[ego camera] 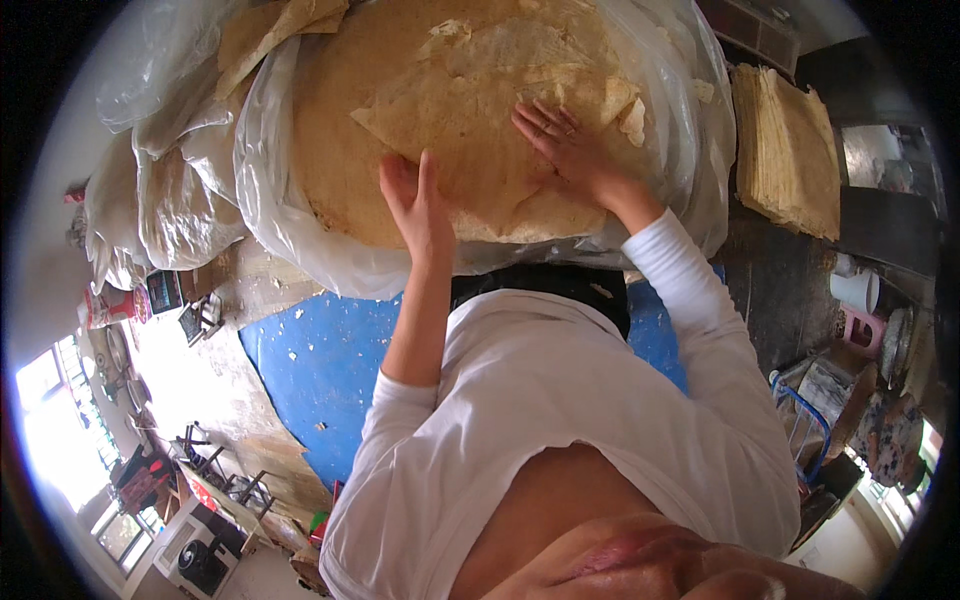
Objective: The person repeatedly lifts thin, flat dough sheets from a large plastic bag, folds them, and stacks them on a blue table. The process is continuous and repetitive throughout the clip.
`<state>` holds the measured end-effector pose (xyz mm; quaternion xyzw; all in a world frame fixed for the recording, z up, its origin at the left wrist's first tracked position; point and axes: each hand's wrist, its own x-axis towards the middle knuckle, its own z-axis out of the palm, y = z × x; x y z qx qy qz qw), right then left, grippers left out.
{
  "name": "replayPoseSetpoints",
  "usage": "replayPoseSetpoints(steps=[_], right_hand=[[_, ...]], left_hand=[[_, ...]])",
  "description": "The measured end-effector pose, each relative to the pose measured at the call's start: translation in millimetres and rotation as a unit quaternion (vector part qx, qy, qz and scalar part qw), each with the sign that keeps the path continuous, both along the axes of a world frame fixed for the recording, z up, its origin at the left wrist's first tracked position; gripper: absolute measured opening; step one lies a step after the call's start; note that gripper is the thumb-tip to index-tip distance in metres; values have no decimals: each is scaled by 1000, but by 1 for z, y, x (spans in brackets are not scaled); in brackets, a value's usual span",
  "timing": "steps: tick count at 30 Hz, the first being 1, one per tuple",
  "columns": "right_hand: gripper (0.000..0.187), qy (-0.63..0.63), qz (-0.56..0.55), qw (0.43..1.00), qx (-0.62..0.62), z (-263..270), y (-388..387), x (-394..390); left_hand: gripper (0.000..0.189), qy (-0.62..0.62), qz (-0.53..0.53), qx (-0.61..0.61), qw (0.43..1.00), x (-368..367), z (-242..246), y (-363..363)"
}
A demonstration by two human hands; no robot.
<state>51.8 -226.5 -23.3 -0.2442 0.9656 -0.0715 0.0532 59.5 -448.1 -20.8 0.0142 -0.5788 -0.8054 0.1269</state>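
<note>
A broad pile of thin, tan sheets (465,165) lies before me, with torn, flaking pieces on its top; I cannot tell the sheets' material. Clear plastic sheeting (259,180) surrounds the pile. My left hand (416,202) is at the near part of the pile, thumb apart from the fingers, its fingertips partly hidden. My right hand (566,154) lies palm down over the right part of the top sheet, fingers spread, near a curled torn flake (634,120). Neither hand shows anything lifted in it.
Right of the pile stands a folded stack of similar sheets (787,150). Filled clear plastic bags (187,202) are at the left. A blue floor covering (322,360) with scattered scraps lies below. A white container (855,291) and a pink stool (862,328) are at the far right.
</note>
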Motion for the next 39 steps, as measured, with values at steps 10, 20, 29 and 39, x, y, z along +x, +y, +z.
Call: replayPoseSetpoints(steps=[10, 20, 29, 39], right_hand=[[125, 14, 36, 991, -129, 4, 0, 12], [78, 68, 52, 976, -199, 1, -34, 32], [49, -273, -314, 301, -858, -6, -6, 23], [50, -297, -330, 197, -874, 5, 5, 12]], left_hand=[[34, -241, -18, 131, 962, 26, 25, -19], [30, -175, 44, 202, 963, 3, 42, -14], [55, 247, -136, -617, 734, -117, 9, 33], [54, -19, -78, -87, 993, -69, -12, 61]])
